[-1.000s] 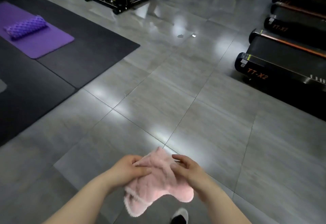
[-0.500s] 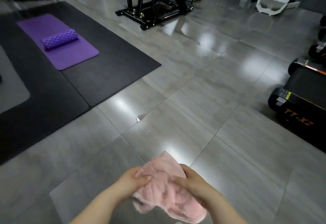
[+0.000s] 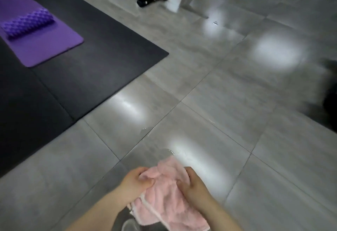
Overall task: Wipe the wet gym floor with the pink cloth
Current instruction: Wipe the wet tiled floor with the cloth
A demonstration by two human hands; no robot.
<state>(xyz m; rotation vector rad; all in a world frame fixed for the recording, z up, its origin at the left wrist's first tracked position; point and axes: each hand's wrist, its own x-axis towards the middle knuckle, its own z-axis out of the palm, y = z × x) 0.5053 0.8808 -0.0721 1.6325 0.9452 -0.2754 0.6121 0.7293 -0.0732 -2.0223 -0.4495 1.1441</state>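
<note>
pink cloth bunched, L hand & R hand gripping it

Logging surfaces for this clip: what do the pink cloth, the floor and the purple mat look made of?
Pink cloth: plush, likely microfibre; fuzzy pile, soft folds. Floor: glossy grey tiles, perhaps ceramic; grout lines, bright reflections. Purple mat: matte, probably foam; dull even surface, rounded corner.

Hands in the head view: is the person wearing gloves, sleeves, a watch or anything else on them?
No. The left hand and the right hand are bare: no gloves, rings or watch visible. The left forearm and right forearm are uncovered down to the picture's bottom edge; no sleeve shows. Blur hides fine detail.
</note>
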